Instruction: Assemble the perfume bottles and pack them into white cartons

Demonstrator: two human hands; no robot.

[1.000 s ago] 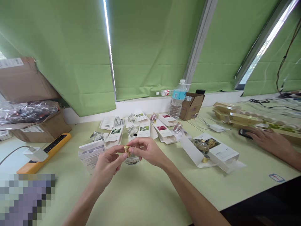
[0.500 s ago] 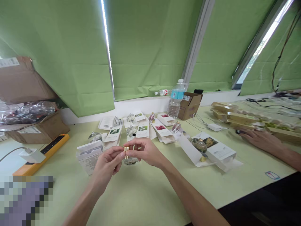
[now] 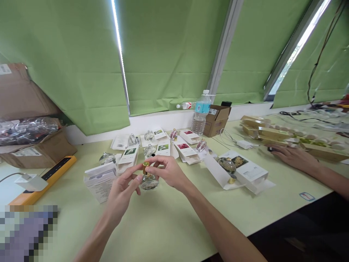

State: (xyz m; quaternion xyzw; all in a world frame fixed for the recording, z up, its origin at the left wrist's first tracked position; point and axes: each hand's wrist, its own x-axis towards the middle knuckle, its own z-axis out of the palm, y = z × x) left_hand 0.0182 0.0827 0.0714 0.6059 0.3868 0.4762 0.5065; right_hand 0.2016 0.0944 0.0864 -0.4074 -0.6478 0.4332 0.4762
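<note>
A small round glass bottle (image 3: 149,184) stands upright on the table, with pale contents inside. A gold cap (image 3: 145,166) is above its gold neck; I cannot tell whether it is seated. My right hand (image 3: 172,174) pinches the cap from the right between thumb and fingers. On the other side, my left hand (image 3: 122,191) is loosened, its thumb and fingers apart around the cap and bottle. The left index fingertip is close to the cap; contact is unclear. Just left of the bottle stands an opened white carton (image 3: 99,183).
Several white boxes with flower pictures (image 3: 163,147) and glass bottles (image 3: 201,145) lie behind my hands. An orange power strip (image 3: 58,175) and cardboard box (image 3: 43,147) are left. A water bottle (image 3: 200,114) stands behind. At right, another person's hand (image 3: 293,156) rests near brown trays (image 3: 323,151).
My left thumb and fingers have come off the gold cap and spread apart. My right hand still pinches the cap, and more of the bottle shows. The view has shifted slightly.
</note>
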